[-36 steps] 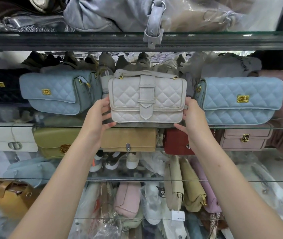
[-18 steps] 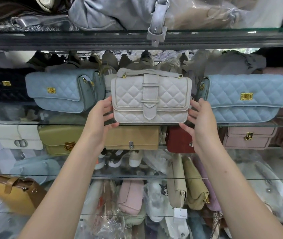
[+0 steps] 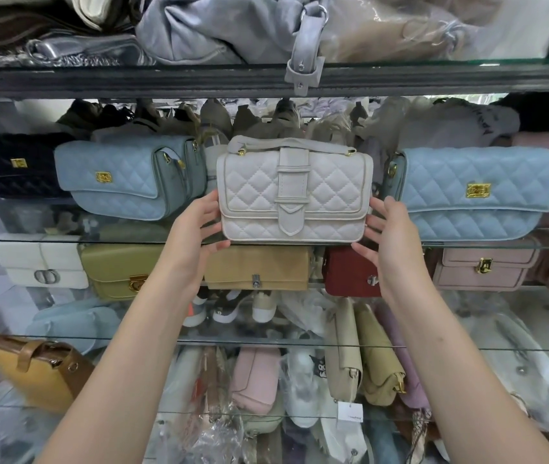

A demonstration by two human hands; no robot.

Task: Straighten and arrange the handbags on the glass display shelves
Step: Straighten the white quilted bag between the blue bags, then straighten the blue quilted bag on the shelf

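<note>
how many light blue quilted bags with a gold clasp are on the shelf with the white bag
2: one light blue bag left of the white quilted bag, another right of it. More may hide behind.

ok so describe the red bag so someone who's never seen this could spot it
Find the glass shelf carrying the quilted bags, then look just beneath it, behind the right hand. The red bag sits between a tan bag and a pink one, the row's only dark red.
</note>
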